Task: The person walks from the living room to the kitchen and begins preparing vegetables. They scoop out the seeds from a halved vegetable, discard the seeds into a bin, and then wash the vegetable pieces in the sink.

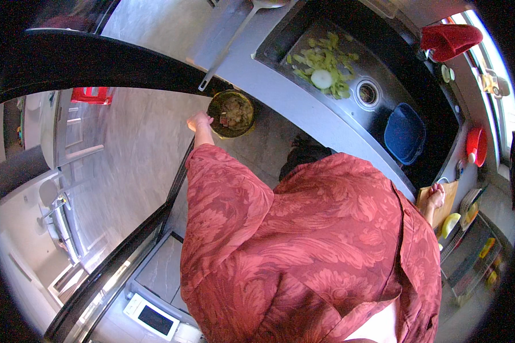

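Note:
My left hand point(199, 121), fingers curled, reaches to the left rim of a round waste bin point(252, 112) low beside the counter. The bin has a yellowish liner edge and holds food scraps point(234, 112). Whether the fingers grip the rim or something small cannot be seen. At the far right, my right hand point(436, 196) is over a wooden cutting board point(450, 193) with its fingers bent. What is inside that hand, if anything, is too small to tell. A pale green vegetable piece point(450, 225) lies just beyond the board.
The dark sink point(343, 112) holds green peelings point(326, 55), a pale round piece point(322, 79) and a blue plastic basin point(405, 133). A long-handled metal utensil point(227, 49) overhangs the counter edge point(292, 94). Red containers point(450, 40) stand by the window; a dark-framed glass door point(167, 206) is at left.

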Demonstrator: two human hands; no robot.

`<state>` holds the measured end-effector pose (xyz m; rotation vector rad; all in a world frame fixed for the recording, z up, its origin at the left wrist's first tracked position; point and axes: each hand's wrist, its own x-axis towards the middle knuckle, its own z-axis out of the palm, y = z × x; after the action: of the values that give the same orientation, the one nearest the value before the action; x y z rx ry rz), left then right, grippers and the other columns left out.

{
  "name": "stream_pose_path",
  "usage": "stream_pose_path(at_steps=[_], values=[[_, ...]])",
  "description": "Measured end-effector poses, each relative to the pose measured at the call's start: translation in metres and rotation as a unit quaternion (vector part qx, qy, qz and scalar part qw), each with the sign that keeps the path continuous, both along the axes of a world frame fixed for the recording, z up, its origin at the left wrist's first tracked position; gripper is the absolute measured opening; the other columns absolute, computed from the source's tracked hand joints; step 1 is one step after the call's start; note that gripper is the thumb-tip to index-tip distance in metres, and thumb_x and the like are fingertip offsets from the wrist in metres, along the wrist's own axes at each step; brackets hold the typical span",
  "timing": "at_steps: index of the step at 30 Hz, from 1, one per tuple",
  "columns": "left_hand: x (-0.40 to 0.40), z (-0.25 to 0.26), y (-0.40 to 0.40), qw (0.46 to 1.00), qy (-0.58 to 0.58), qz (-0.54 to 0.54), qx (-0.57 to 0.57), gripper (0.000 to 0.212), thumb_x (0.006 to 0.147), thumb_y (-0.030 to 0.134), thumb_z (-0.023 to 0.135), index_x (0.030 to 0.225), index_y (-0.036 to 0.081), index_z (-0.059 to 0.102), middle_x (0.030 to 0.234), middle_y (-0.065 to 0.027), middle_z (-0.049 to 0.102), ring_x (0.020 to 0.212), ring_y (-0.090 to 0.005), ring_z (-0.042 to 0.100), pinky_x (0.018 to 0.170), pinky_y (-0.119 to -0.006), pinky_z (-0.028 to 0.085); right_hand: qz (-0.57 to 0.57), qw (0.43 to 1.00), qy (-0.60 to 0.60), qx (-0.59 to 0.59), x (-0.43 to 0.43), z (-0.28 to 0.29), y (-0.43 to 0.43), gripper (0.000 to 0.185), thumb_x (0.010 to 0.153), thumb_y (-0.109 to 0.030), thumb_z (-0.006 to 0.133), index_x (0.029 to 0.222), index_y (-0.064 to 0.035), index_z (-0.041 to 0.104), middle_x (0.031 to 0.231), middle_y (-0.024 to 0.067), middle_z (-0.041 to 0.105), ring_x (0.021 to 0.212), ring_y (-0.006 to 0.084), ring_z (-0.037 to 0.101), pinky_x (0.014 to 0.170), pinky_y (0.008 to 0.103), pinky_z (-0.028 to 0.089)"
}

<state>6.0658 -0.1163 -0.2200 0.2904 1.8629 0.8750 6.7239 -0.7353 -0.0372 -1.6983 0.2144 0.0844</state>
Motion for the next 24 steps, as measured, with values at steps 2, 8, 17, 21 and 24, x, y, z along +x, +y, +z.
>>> stream_pose_path(at_steps=[2, 8, 17, 21, 24], values=[[-0.002, -0.003, -0.001, 1.000, 0.009, 0.020, -0.003, 0.011, 0.076, 0.003, 0.052, 0.083, -0.006, 0.053, 0.069, -0.0160, 0.057, 0.052, -0.0237, 0.058, 0.043, -0.036, 0.053, 0.009, 1.000, -0.002, 0.015, 0.001, 0.000, 0.001, 0.029, 0.072, 0.006, 0.034, 0.096, 0.0068, 0.050, 0.078, 0.0121, 0.054, 0.058, 0.0130, 0.047, 0.046, 0.0196, 0.038], [0.041, 0.053, -0.015, 0.999, -0.001, -0.037, 0.026, 0.015, 0.077, 0.002, 0.051, 0.088, -0.009, 0.051, 0.077, -0.0216, 0.059, 0.058, -0.0302, 0.060, 0.048, -0.039, 0.054, 0.028, 0.999, -0.025, 0.034, 0.012, -0.022, -0.039, 0.029, 0.072, 0.008, 0.034, 0.097, 0.0070, 0.050, 0.078, 0.0127, 0.054, 0.060, 0.0143, 0.050, 0.048, 0.0216, 0.040], [0.072, 0.138, -0.079, 0.969, -0.190, -0.158, 0.020, 0.027, 0.080, 0.037, 0.058, 0.069, 0.014, 0.050, 0.057, -0.0006, 0.048, 0.048, -0.0129, 0.044, 0.041, -0.024, 0.032, -0.082, 0.996, -0.021, -0.032, -0.031, 0.023, 0.036, 0.024, 0.077, 0.005, 0.037, 0.091, 0.0009, 0.056, 0.076, 0.0085, 0.058, 0.058, 0.0100, 0.052, 0.046, 0.0183, 0.041], [0.136, 0.198, -0.094, 0.936, -0.279, -0.206, 0.068, 0.037, 0.087, 0.035, 0.048, 0.058, 0.018, 0.033, 0.046, 0.0022, 0.033, 0.035, -0.0097, 0.032, 0.031, -0.024, 0.021, -0.063, 0.996, -0.060, -0.006, -0.024, 0.007, 0.018, 0.025, 0.072, 0.006, 0.037, 0.087, 0.0012, 0.057, 0.077, 0.0085, 0.059, 0.059, 0.0096, 0.053, 0.046, 0.0183, 0.042], [0.188, 0.237, -0.102, 0.906, -0.308, -0.270, 0.105, 0.039, 0.088, 0.035, 0.047, 0.057, 0.018, 0.031, 0.044, 0.0034, 0.030, 0.033, -0.0084, 0.029, 0.030, -0.023, 0.020, -0.071, 0.996, -0.051, 0.011, -0.023, 0.006, 0.020, 0.025, 0.072, 0.006, 0.037, 0.085, 0.0000, 0.058, 0.075, 0.0084, 0.059, 0.056, 0.0094, 0.053, 0.044, 0.0186, 0.041]])
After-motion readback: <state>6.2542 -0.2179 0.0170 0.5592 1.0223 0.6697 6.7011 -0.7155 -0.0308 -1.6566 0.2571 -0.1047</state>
